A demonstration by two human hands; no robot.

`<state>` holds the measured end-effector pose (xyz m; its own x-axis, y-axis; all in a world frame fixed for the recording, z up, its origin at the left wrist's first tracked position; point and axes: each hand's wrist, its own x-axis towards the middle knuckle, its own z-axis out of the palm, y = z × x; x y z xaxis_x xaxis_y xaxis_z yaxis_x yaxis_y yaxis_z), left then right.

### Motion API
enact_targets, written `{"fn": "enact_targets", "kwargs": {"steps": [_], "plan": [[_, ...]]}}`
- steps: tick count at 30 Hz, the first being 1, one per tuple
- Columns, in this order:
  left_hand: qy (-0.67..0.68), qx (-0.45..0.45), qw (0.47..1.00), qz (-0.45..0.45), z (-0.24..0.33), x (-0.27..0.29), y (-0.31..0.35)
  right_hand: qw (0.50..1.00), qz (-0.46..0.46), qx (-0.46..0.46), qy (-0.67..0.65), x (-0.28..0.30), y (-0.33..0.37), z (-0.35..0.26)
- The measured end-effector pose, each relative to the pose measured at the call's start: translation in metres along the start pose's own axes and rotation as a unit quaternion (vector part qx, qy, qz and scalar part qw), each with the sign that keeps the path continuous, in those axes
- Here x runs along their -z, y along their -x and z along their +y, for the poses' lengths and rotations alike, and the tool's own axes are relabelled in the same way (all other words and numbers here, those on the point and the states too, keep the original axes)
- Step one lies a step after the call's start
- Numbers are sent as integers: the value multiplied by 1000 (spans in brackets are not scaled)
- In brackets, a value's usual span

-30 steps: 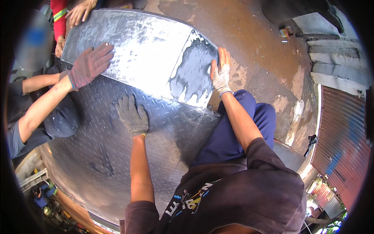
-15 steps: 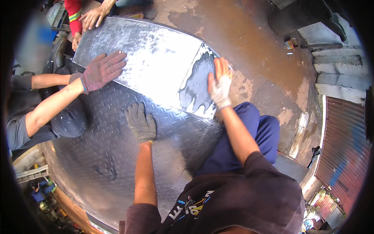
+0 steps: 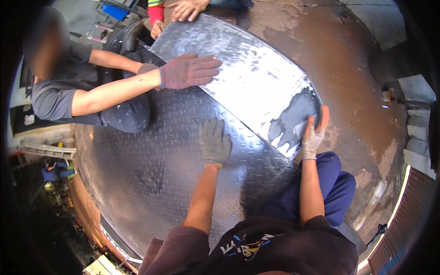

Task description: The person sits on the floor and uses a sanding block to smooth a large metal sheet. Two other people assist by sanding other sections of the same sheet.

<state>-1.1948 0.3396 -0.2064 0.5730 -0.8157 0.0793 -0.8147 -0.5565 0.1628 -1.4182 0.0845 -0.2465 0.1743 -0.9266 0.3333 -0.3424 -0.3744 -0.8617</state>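
Note:
A smooth metal sheet [image 3: 247, 73], shiny silver with a dark blotched patch at its near right end, lies over a dark tread plate [image 3: 178, 146] with a raised pattern. My left hand [image 3: 214, 143], in a grey knitted glove, rests flat on the tread plate with fingers spread. At the right edge of the sheet is my right hand [image 3: 315, 133], in a whitish glove with orange fingers. Its fingers are stretched along the edge and the thumb stands apart over the dark patch. The underside of that edge is hidden.
On the left a crouching co-worker lays a dark red gloved hand [image 3: 190, 72] on the sheet. Another person's bare hand [image 3: 189, 9] touches its far end, beside a red sleeve. Wet brown concrete floor [image 3: 337, 59] stretches right, with corrugated metal [image 3: 398, 229] beyond.
The view has turned left, so the sheet, plate and hands appear farther right. My left hand stays flat on the plate, and my right hand remains at the sheet's edge.

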Motion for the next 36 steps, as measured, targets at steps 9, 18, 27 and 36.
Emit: {"fn": "enact_targets", "kwargs": {"steps": [9, 18, 27, 36], "plan": [[50, 13, 998, 34, 8, 7, -5, 973, -5, 30, 227, -9, 8, -9], [40, 13, 999, 16, 7, 11, -3, 969, 8, -78, 233, -16, 16, -7], [30, 31, 999, 9, 6, 6, 1, 951, -177, 210, 139, -53, -8, -87], [-9, 29, 1000, -9, 10, 8, 5, 959, -152, 143, 189, -52, -15, -92]]}}
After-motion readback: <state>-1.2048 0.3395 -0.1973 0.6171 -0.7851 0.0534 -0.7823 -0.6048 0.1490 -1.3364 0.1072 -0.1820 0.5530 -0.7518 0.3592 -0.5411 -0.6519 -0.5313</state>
